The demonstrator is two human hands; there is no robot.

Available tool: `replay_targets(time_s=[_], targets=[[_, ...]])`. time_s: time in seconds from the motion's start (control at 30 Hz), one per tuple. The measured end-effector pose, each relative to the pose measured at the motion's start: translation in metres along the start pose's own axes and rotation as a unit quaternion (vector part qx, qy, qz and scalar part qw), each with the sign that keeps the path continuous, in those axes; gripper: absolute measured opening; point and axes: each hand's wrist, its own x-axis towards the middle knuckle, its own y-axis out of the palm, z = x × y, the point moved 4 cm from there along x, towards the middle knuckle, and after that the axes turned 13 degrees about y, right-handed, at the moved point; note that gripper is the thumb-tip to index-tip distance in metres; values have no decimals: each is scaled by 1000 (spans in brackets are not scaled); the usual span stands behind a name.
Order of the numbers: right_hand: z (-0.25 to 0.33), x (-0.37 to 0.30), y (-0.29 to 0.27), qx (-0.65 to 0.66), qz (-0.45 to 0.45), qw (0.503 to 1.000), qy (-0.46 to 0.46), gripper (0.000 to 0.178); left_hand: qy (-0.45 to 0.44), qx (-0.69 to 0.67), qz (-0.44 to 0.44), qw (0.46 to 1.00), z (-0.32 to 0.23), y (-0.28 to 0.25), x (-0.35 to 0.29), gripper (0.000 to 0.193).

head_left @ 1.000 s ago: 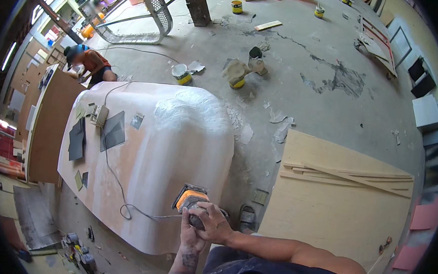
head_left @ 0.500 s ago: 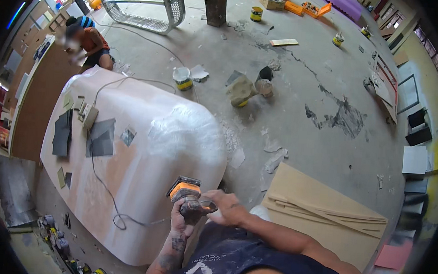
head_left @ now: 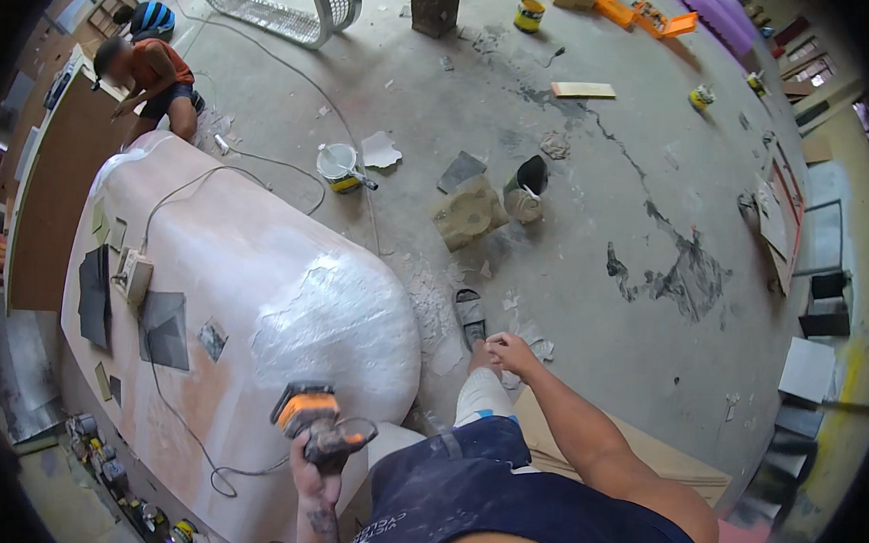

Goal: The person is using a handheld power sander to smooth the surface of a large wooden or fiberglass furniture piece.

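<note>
My left hand (head_left: 315,473) grips an orange and black power sander (head_left: 314,415) by its dark body. The sander is tilted, its flat pad turned up and away from me, above the near end of a large white and pinkish rounded moulded body (head_left: 254,300). Whether the pad touches that surface I cannot tell. Off to the right, my right hand (head_left: 511,354) hovers over my lower leg with its fingers pinched together; anything between them is too small to make out. A grey cord (head_left: 215,447) runs across the body toward the sander.
On the moulded body lie a power strip (head_left: 136,278) and dark sanding sheets (head_left: 165,330). Another person (head_left: 158,75) crouches at its far end. Paint buckets (head_left: 338,166) and a stained lump (head_left: 471,214) stand on the debris-strewn floor. Boards (head_left: 574,429) lie right of my legs.
My right hand has left the sander and moved up and right, its fingers now pinched. The left hand has carried the sander left and slightly down. My sandalled foot has come into view.
</note>
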Motion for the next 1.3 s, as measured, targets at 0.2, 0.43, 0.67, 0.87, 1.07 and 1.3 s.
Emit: replay_targets(time_s=[0.2, 0.43, 0.67, 0.87, 1.07, 1.3], targets=[[-8, 222, -38, -156, -49, 986, 34, 20, -39, 146, -122, 981, -24, 48, -14, 22], [38, 376, 2, 192, 10, 960, 205, 42, -151, 311, -246, 905, -85, -67, -104, 57], [53, 488, -14, 442, -54, 851, 277, 65, -238, 319, -250, 883, -57, -73, -60, 53], [66, 482, 14, 502, -49, 840, 202, 64, -263, 319, -270, 870, -62, -64, -93, 49], [58, 491, -17, 525, -182, 811, 184, 66, -283, 303, -242, 877, -46, -79, -98, 45], [67, 475, -33, 484, -167, 837, 192, 68, -277, 293, -209, 891, -19, -114, -115, 41]])
